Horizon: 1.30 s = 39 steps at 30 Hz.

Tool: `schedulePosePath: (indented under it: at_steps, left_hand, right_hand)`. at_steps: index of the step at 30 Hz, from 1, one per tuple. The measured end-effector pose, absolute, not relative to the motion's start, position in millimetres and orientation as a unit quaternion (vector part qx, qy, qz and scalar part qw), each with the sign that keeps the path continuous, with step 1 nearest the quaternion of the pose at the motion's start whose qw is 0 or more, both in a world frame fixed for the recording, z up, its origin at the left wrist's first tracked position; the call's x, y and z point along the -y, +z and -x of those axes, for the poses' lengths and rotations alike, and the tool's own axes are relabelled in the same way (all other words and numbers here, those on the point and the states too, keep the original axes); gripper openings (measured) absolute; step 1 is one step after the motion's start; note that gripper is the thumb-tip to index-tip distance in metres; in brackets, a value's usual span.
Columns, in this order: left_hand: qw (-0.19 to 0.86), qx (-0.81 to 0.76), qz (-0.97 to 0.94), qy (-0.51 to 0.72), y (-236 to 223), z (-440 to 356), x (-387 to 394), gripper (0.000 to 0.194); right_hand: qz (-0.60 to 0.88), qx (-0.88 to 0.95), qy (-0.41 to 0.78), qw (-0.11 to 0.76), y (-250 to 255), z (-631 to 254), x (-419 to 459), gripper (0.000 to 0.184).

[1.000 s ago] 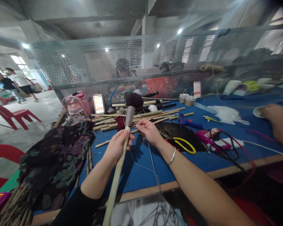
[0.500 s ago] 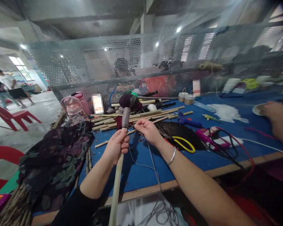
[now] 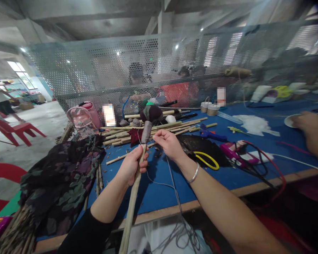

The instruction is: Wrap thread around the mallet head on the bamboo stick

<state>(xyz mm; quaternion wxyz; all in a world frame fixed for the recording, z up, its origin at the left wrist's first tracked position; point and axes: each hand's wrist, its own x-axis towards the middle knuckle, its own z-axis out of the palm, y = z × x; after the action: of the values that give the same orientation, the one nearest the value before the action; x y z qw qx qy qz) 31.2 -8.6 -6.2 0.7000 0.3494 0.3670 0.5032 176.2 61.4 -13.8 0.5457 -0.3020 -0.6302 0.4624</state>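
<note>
My left hand (image 3: 132, 163) is wrapped round a pale wooden stick (image 3: 133, 206), which slants up from the bottom edge. Above the fist, grey cord wrapping (image 3: 147, 132) covers the stick's upper part, topped by a dark purple, rounded fabric head (image 3: 152, 113). Just right of the wrapping, my right hand (image 3: 170, 144) has thumb and fingertips pinched together. What they pinch is too thin to make out; it is likely the cord. Loose grey cord (image 3: 176, 197) hangs below the hands over the table's front edge.
Wooden sticks (image 3: 172, 127) lie behind the hands. Yellow-handled scissors (image 3: 208, 160), a blue glue gun (image 3: 213, 136) and a purple power strip (image 3: 234, 154) are to the right. Dark patterned cloth (image 3: 66, 183) covers the left side. Another person's hand (image 3: 311, 123) is at far right.
The stick's wrapped top has tilted and shifted slightly right. My right hand has risen a little beside it. At far left, people in the background have moved.
</note>
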Motion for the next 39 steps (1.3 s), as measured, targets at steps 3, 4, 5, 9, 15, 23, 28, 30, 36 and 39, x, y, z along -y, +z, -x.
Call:
schedulePosePath:
  at_steps: [3,4,5,9,15,23,28,30,36,39]
  left_hand:
    - [0.693,-0.37,-0.349,0.511,-6,-33,10,0.03]
    - [0.69,-0.369,-0.348,0.517,-5,-33,10,0.03]
    - [0.686,-0.367,-0.348,0.522,-5,-33,11,0.031]
    - [0.679,-0.357,-0.353,0.536,-5,-35,12,0.034]
    - [0.658,-0.367,-0.389,0.53,-4,-38,14,0.034]
    - [0.602,-0.392,-0.421,0.554,-7,-40,13,0.033]
    - [0.58,-0.424,-0.401,0.568,-8,-33,9,0.033]
    - [0.599,-0.419,-0.408,0.547,-7,-29,9,0.036]
    - [0.593,-0.396,-0.422,0.559,-5,-30,10,0.038]
    - [0.573,-0.403,-0.419,0.578,-8,-35,9,0.039]
  right_hand:
    - [0.312,0.643,0.44,0.544,-16,-174,-62,0.024]
    - [0.313,0.647,0.438,0.54,-16,-173,-62,0.024]
    - [0.313,0.648,0.441,0.536,-17,-172,-62,0.025]
    - [0.301,0.638,0.479,0.522,-19,-166,-59,0.027]
    - [0.285,0.605,0.534,0.517,-24,-162,-61,0.029]
    - [0.283,0.618,0.523,0.514,-29,-165,-65,0.027]
    - [0.287,0.616,0.526,0.511,-27,-165,-64,0.028]
    - [0.286,0.612,0.52,0.522,-26,-167,-65,0.027]
    - [0.297,0.619,0.509,0.519,-25,-169,-66,0.027]
    - [0.297,0.629,0.504,0.511,-25,-167,-64,0.027]
